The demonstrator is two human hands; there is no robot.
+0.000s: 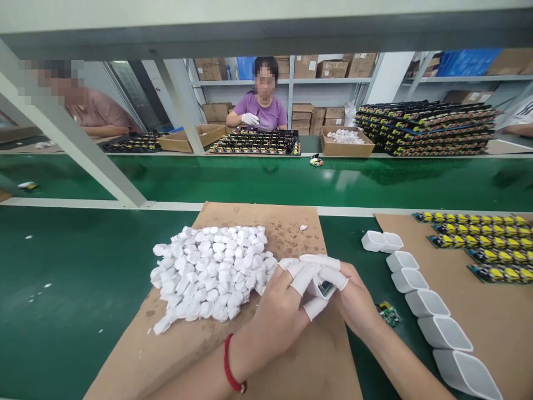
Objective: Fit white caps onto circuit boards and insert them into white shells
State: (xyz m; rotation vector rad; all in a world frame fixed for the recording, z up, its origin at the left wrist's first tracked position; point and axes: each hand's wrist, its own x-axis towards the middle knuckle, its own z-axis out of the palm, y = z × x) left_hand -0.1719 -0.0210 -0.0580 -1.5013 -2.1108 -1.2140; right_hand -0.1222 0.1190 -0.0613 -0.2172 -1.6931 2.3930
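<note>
White finger cots cover the fingertips of both my hands. Between them is a small white plastic housing (315, 287), with the edge of a dark green circuit board (326, 287) showing in its opening. My left hand (277, 316) is closed around the housing from the left. From the other side, my right hand (353, 291) grips it too, its thumb and fingers at the opening. Fingers hide most of the housing. A heap of small white pieces (216, 272) lies left of my hands on a cardboard sheet (291, 355).
White open housings (427, 303) form a row at right, beside a loose circuit board (388, 314). Rows of yellow-topped boards (491, 239) lie on cardboard. Beyond the green conveyor (250, 180), a co-worker (266, 108) sits behind a board tray (256, 143); another person (97, 111) is at left.
</note>
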